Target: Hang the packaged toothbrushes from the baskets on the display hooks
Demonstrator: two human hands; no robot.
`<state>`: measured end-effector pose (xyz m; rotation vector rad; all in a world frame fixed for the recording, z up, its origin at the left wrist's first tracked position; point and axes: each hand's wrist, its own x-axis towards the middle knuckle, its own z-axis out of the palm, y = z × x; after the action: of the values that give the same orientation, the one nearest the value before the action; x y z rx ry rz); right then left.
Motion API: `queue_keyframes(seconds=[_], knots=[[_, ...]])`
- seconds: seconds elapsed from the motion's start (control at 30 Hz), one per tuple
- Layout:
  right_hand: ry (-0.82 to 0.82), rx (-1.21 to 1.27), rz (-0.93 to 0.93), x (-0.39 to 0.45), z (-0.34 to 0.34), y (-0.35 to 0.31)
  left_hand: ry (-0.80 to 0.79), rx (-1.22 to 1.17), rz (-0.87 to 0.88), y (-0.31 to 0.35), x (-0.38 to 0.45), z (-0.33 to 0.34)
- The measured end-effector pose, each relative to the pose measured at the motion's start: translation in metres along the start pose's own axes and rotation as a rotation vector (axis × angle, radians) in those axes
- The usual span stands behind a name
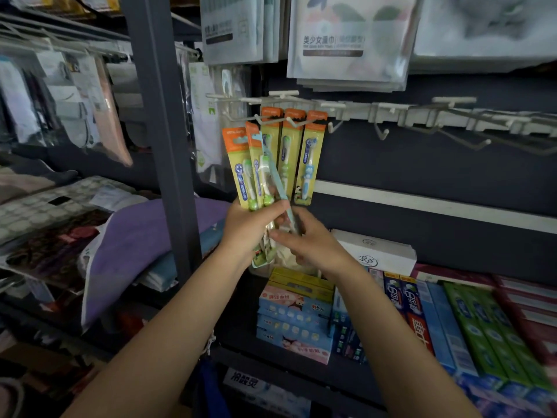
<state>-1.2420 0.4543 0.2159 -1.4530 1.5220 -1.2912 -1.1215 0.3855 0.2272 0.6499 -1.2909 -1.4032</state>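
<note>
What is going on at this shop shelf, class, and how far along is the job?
A person is stocking toothbrushes. The left hand grips a fanned bunch of yellow-and-orange carded toothbrush packs, while the right hand pinches one pale blue pack from that bunch. Three matching yellow-and-orange packs already hang on the white wire display hooks above; several hooks to the right are bare. Boxed toothpaste fills the shelf below.

Flat white packs hung above, printed with Chinese text. Toothpaste boxes in blue, green and red lay on the shelf below me. A white box sat behind them. Purple folded cloth lay left of the grey upright post.
</note>
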Motion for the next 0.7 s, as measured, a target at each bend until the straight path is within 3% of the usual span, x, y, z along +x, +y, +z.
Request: queue_keyframes(seconds=[0.2, 0.7], knots=[[0.192, 0.098, -0.012, -0.008, -0.008, -0.014, 0.027, 0.001, -0.024, 0.004, -0.001, -0.006], [0.473, 0.276, -0.120, 0.009, -0.011, -0.018, -0.027, 0.023, -0.052, 0.009, -0.007, -0.007]])
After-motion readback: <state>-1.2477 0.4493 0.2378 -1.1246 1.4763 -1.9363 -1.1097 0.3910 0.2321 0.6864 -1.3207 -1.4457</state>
